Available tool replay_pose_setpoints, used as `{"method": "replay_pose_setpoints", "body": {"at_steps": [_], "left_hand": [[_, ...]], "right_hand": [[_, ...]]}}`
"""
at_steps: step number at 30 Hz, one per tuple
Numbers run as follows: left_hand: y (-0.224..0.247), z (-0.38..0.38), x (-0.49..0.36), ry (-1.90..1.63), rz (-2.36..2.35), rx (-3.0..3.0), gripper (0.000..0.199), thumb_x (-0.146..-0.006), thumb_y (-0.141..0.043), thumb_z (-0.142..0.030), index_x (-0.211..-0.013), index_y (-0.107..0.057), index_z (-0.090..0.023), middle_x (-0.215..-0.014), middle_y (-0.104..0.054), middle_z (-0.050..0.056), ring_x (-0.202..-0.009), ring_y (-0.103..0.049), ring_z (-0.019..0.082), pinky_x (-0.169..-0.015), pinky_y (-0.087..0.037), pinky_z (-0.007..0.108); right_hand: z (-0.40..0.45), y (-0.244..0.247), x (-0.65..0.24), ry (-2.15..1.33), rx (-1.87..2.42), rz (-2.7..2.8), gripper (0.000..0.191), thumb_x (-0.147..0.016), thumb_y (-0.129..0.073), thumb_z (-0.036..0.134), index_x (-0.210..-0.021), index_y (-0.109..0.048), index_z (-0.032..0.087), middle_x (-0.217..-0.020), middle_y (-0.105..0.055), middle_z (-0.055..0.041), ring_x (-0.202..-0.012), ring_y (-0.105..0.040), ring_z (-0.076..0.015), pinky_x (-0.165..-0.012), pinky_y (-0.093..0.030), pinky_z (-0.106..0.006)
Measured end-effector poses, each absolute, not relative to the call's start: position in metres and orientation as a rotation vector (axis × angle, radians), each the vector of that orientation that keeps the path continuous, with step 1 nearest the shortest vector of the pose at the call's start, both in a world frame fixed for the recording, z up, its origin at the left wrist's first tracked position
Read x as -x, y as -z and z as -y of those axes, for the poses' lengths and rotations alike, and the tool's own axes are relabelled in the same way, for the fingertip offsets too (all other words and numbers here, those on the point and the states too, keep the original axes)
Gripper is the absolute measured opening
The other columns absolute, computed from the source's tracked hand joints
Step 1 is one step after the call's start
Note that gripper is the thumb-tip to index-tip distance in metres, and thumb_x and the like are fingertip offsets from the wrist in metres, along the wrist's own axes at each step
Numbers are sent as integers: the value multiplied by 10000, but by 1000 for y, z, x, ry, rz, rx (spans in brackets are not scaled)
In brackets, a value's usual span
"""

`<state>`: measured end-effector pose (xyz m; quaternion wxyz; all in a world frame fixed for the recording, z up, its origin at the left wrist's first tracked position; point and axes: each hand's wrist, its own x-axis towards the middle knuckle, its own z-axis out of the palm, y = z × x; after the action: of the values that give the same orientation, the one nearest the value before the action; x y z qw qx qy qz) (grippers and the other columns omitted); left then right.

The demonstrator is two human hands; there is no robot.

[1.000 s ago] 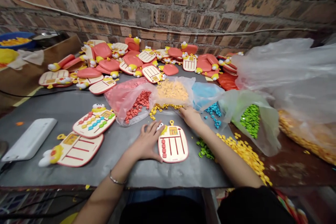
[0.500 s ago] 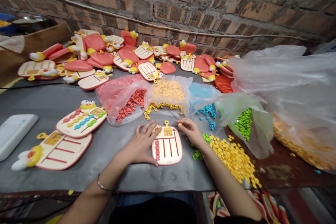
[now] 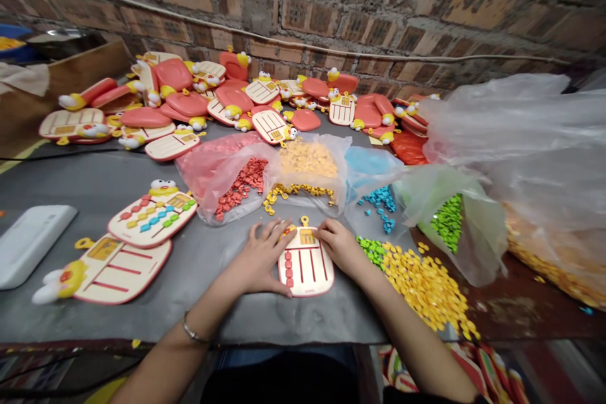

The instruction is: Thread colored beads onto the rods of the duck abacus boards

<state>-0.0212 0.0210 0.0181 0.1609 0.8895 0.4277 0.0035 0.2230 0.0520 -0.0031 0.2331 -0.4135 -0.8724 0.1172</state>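
Board (image 3: 307,268) on table (image 3: 269,323), between left hand (image 3: 259,259) and right hand (image 3: 343,246). Overlapping boards (image 3: 152,219) left, box (image 3: 35,243) farther left. Bags (image 3: 307,159) behind board, toy heap (image 3: 184,103) behind bags, wall (image 3: 312,9) behind heap. Loose pieces (image 3: 421,284) right of right hand.

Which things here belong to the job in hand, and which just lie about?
Likely the job:
toy board between left hand and right hand
red beads
yellow beads
blue beads
green beads

Seemingly lying about:
white box
cardboard
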Motion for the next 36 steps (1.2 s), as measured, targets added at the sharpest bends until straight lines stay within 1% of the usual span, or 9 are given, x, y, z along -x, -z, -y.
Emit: {"method": "replay_pose_setpoints", "body": {"at_steps": [4, 10, 13, 17, 24, 27, 31, 34, 36], "left_hand": [[-22, -21, 20, 13, -1243, -2527, 1097, -658, -594, -795, -1523, -251, -212, -1595, -174, 160, -1433, -165, 395, -1101, -110, 603], [-24, -19, 19, 16, -1252, -2507, 1125, -641, -620, -787, -1519, -257, -185, -1600, -140, 168, -1431, -185, 379, -1104, -113, 599], [-23, -18, 18, -4, -1235, -2504, 1144, -634, -646, -761, -1523, -241, -168, -1599, -128, 176, -1432, -177, 389, -1099, -125, 608], [-21, -17, 18, -38, -1222, -2506, 1139, -634, -675, -713, -1529, -225, -170, -1596, -141, 180, -1432, -171, 412, -1092, -139, 625], [-23, -17, 19, 9, -1202, -2500, 1115, -663, -650, -707, -1530, -210, -162, -1604, -77, 184, -1451, -117, 403, -1095, -125, 643], [-22, -17, 19, 4, -1182, -2503, 1111, -673, -654, -692, -1534, -193, -162, -1600, -62, 205, -1461, -70, 398, -1096, -86, 656], [-19, -17, 20, 5, -1169, -2510, 1106, -661, -672, -690, -1530, -222, -175, -1589, -89, 237, -1466, -44, 388, -1102, -57, 647], [-18, -17, 21, -8, -1180, -2504, 1097, -651, -685, -696, -1526, -244, -203, -1578, -136, 245, -1463, -67, 392, -1106, -82, 631], [-17, -17, 21, -14, -1184, -2502, 1101, -639, -697, -698, -1522, -259, -208, -1572, -160, 245, -1458, -86, 400, -1109, -90, 623]], "right_hand": [[-46, -4, -226, -324, 1211, 2457, 180, -929, -522, 135, -907, -699, 157, -802, -580, -72, -735, -547, -192, -654, -464, -291], [-42, -14, -235, -820, 1130, 2325, 280, -880, -570, 112, -1139, -651, 180, -899, -671, -62, -774, -620, -175, -705, -484, -273], [-42, -9, -223, -916, 1089, 2244, 241, -883, -584, 176, -1109, -666, 193, -985, -702, -79, -841, -649, -199, -749, -503, -303], [-40, -1, -203, -941, 1003, 2185, 187, -903, -568, 241, -1040, -690, 209, -970, -723, -77, -872, -656, -208, -804, -507, -341], [-49, -19, -204, -1382, 856, 2211, 281, -836, -695, 381, -1042, -713, 190, -809, -708, -43, -696, -641, -173, -653, -510, -273], [-73, -26, -192, -1140, 923, 2166, 210, -909, -607, 340, -1020, -709, 194, -890, -708, -59, -809, -645, -191, -737, -507, -300], [-114, -24, -152, -826, 893, 2349, 163, -920, -559, 157, -1013, -690, 178, -1005, -647, -76, -939, -606, -189, -854, -482, -320], [-136, -18, -125, -766, 850, 2574, 155, -877, -582, 71, -935, -696, 159, -1038, -593, -78, -926, -581, -174, -837, -476, -290], [-143, -15, -115, -749, 849, 2677, 132, -833, -616, 33, -841, -691, 141, -971, -587, -68, -863, -571, -165, -787, -472, -271]]}}
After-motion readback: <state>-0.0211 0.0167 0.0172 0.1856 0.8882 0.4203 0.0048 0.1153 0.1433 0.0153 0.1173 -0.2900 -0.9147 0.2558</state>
